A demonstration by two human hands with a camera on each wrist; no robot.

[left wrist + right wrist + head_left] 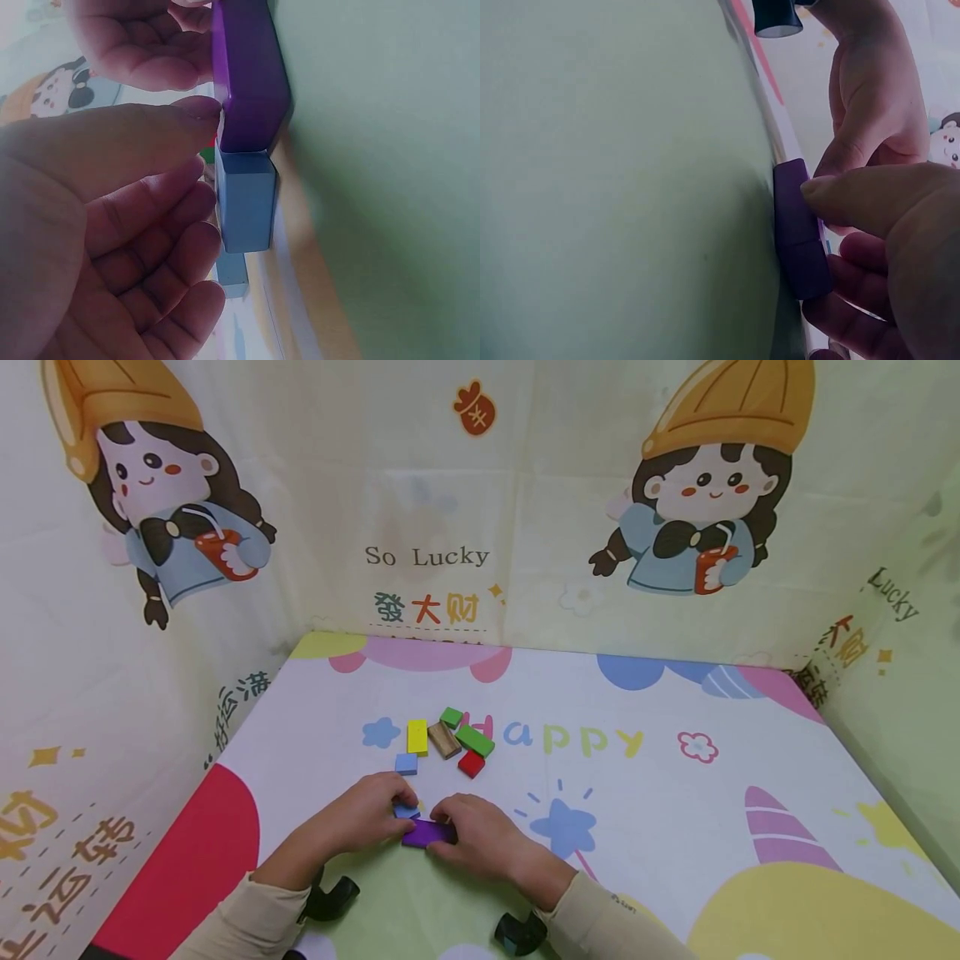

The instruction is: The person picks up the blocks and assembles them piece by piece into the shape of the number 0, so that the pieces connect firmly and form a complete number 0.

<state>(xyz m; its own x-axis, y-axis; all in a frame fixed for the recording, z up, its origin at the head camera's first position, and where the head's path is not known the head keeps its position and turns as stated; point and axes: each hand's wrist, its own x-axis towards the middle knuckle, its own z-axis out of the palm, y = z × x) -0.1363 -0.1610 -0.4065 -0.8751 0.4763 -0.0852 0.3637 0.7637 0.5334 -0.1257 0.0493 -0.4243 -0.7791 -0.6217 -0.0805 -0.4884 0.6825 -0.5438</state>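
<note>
A purple block (428,834) lies on the table, its left end against a smaller blue block (249,202). My right hand (480,835) pinches the purple block, thumb (840,196) on its near side and fingers around its far right end. My left hand (371,814) bends over the blue block, with fingertips right at its upper edge. The left thumb (142,135) reaches the corner of the purple block beside the joint. Whether the left hand grips either block, I cannot tell. Just beyond is another blue block (406,764).
Farther back lie a yellow block (417,737), a brown block (444,740), a long green block (476,741), a small green block (451,717) and a red block (471,764). Printed cloth walls (540,610) stand behind and at both sides of the printed tabletop (645,810).
</note>
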